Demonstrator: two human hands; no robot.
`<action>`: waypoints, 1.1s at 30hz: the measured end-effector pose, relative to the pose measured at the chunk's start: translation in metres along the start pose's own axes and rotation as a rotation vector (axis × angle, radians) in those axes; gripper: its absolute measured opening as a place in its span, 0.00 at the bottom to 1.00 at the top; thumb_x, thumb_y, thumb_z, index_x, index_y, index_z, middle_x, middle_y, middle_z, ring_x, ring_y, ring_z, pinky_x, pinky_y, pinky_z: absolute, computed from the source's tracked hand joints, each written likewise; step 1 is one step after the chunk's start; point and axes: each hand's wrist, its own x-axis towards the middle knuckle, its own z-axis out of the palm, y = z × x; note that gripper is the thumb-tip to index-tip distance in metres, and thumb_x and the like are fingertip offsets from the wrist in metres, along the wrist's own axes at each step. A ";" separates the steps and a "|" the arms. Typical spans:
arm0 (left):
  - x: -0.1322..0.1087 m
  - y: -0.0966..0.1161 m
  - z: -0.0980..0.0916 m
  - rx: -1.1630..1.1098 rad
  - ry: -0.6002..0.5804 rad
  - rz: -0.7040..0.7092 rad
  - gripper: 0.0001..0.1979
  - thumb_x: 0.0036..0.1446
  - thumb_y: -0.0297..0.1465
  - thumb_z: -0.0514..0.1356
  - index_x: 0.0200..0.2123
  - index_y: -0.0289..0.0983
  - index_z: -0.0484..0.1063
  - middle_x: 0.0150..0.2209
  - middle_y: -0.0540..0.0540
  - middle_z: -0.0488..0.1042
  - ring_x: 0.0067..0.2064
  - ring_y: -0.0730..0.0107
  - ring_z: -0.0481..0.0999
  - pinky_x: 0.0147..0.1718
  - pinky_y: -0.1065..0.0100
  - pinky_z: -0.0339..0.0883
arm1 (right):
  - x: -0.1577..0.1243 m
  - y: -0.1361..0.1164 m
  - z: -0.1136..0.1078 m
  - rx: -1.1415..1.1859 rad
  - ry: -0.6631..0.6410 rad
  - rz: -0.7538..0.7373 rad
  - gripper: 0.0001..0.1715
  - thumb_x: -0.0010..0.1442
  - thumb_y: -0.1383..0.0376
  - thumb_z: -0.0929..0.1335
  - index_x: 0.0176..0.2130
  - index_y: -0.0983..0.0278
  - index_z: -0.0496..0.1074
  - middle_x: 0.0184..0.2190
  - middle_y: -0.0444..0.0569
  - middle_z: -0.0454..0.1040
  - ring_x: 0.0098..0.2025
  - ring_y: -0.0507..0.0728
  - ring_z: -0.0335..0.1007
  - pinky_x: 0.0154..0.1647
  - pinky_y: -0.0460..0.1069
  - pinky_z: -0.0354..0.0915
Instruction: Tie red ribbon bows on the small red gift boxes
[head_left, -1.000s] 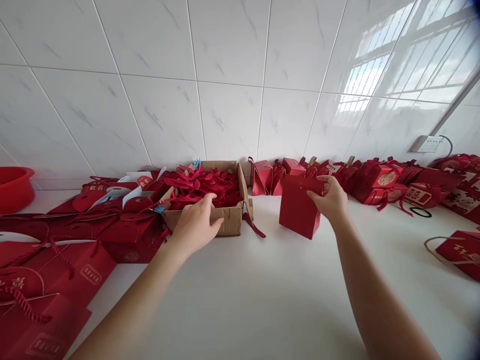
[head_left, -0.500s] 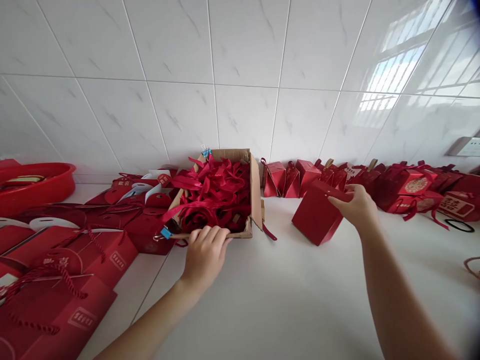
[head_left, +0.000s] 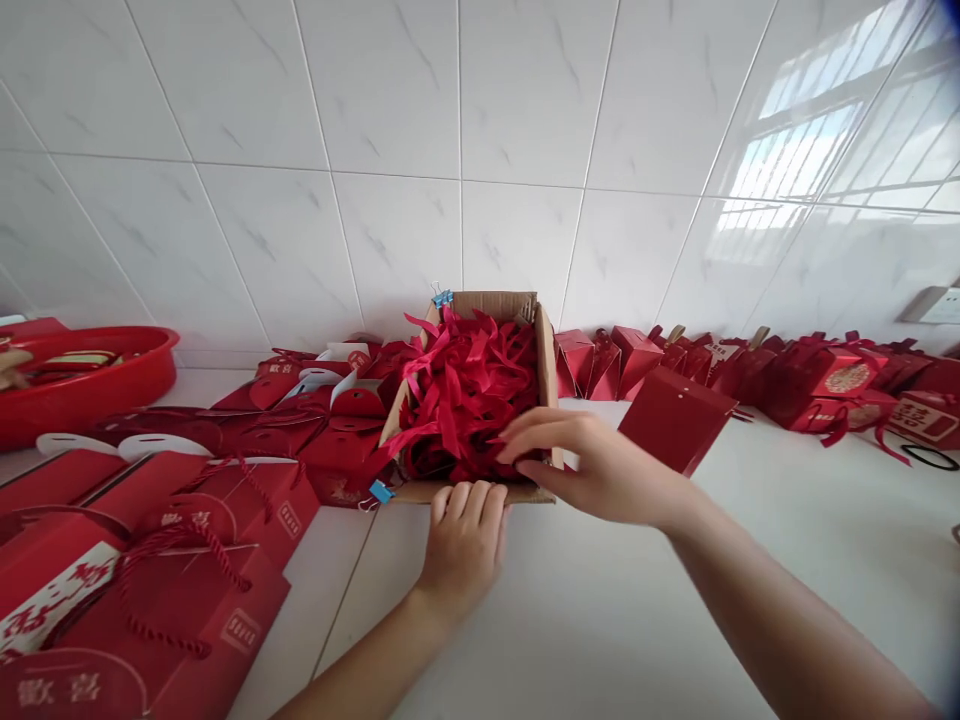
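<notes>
My left hand (head_left: 466, 535) is closed over the front edge of a cardboard box (head_left: 549, 365), fingers hooked on the rim. Loose red ribbons (head_left: 476, 370) fill the box in a tangled heap. Over the box's front right corner hovers my right hand (head_left: 581, 465), fingers apart and curved towards the ribbons, nothing visible in them. Behind that hand, a plain red gift box (head_left: 675, 420) stands tilted on the white counter, partly covered by the wrist. Blue binder clips (head_left: 381, 491) sit on the cardboard box's left corners.
Red gift boxes with rope handles (head_left: 217, 590) crowd the left side. A red plastic basin (head_left: 142, 370) stands behind them. Several small red boxes (head_left: 637, 355) line the tiled wall at right, with larger ones (head_left: 847, 385) farther along. A black ring (head_left: 930, 457) lies near them.
My right hand has let go of the plain red gift box and moved left to the ribbons. My left hand keeps its hold on the cardboard box. The view has shifted left.
</notes>
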 end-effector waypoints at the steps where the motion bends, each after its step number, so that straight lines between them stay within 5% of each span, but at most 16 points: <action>1: 0.000 0.000 -0.001 -0.012 -0.009 0.003 0.08 0.60 0.28 0.53 0.40 0.36 0.71 0.34 0.44 0.75 0.36 0.61 0.69 0.40 0.59 0.57 | 0.019 0.003 0.012 -0.045 -0.055 -0.006 0.18 0.59 0.73 0.61 0.42 0.57 0.74 0.45 0.48 0.74 0.46 0.57 0.71 0.46 0.53 0.69; 4: -0.002 0.000 -0.002 -0.038 -0.019 0.013 0.09 0.59 0.29 0.52 0.41 0.34 0.70 0.35 0.42 0.74 0.37 0.59 0.68 0.40 0.58 0.57 | 0.068 0.019 0.049 -0.379 -0.129 0.108 0.18 0.61 0.66 0.63 0.50 0.59 0.71 0.52 0.54 0.70 0.54 0.67 0.64 0.53 0.67 0.59; 7: -0.005 0.001 -0.001 -0.046 -0.022 0.009 0.09 0.58 0.27 0.52 0.40 0.33 0.69 0.34 0.42 0.72 0.37 0.59 0.66 0.40 0.58 0.57 | 0.098 0.040 0.080 -0.440 -0.155 0.219 0.50 0.41 0.54 0.76 0.60 0.64 0.61 0.64 0.62 0.53 0.63 0.82 0.42 0.54 0.78 0.45; 9: -0.007 0.002 0.000 -0.049 -0.007 0.005 0.08 0.58 0.26 0.52 0.39 0.34 0.69 0.32 0.44 0.70 0.36 0.60 0.65 0.41 0.58 0.56 | 0.111 0.056 0.090 -0.469 -0.139 0.319 0.57 0.35 0.54 0.78 0.60 0.60 0.60 0.67 0.59 0.45 0.65 0.84 0.32 0.52 0.82 0.36; 11: -0.009 0.003 0.002 -0.052 0.015 -0.003 0.08 0.57 0.27 0.53 0.39 0.34 0.69 0.32 0.45 0.69 0.35 0.61 0.64 0.42 0.58 0.55 | 0.122 0.073 0.090 -0.473 -0.138 0.400 0.59 0.30 0.58 0.80 0.59 0.62 0.62 0.65 0.62 0.49 0.63 0.85 0.38 0.52 0.82 0.42; 12: -0.009 0.003 0.002 -0.055 0.022 -0.006 0.08 0.57 0.27 0.53 0.39 0.34 0.69 0.32 0.45 0.69 0.35 0.61 0.63 0.42 0.59 0.55 | 0.127 0.081 0.085 -0.461 -0.141 0.418 0.54 0.34 0.59 0.80 0.58 0.62 0.63 0.62 0.62 0.55 0.62 0.81 0.47 0.52 0.78 0.50; 15: -0.009 0.002 0.003 -0.065 0.022 -0.001 0.08 0.57 0.27 0.53 0.40 0.34 0.68 0.32 0.46 0.68 0.35 0.62 0.63 0.42 0.59 0.54 | 0.143 0.104 0.060 -0.421 -0.080 0.446 0.19 0.62 0.61 0.66 0.52 0.65 0.67 0.51 0.53 0.68 0.49 0.59 0.67 0.48 0.58 0.67; 25: -0.010 0.001 0.003 -0.068 0.006 0.001 0.07 0.57 0.28 0.54 0.39 0.35 0.68 0.32 0.46 0.68 0.35 0.62 0.63 0.40 0.60 0.54 | 0.172 0.132 -0.052 -0.296 0.648 0.595 0.19 0.60 0.68 0.56 0.44 0.72 0.70 0.38 0.56 0.73 0.38 0.59 0.70 0.35 0.51 0.67; 30: -0.012 0.001 0.004 -0.064 0.020 0.007 0.09 0.56 0.28 0.55 0.40 0.34 0.68 0.34 0.45 0.70 0.36 0.62 0.63 0.41 0.59 0.54 | 0.182 0.130 -0.079 -0.199 0.796 0.564 0.26 0.58 0.69 0.50 0.42 0.77 0.70 0.35 0.54 0.72 0.34 0.54 0.69 0.32 0.48 0.63; 33: -0.012 0.001 0.005 -0.061 0.028 0.013 0.09 0.56 0.29 0.55 0.41 0.34 0.68 0.34 0.45 0.70 0.36 0.62 0.63 0.41 0.59 0.54 | 0.181 0.124 -0.083 -0.248 0.775 0.526 0.26 0.58 0.70 0.51 0.44 0.76 0.70 0.35 0.55 0.72 0.34 0.55 0.70 0.32 0.48 0.64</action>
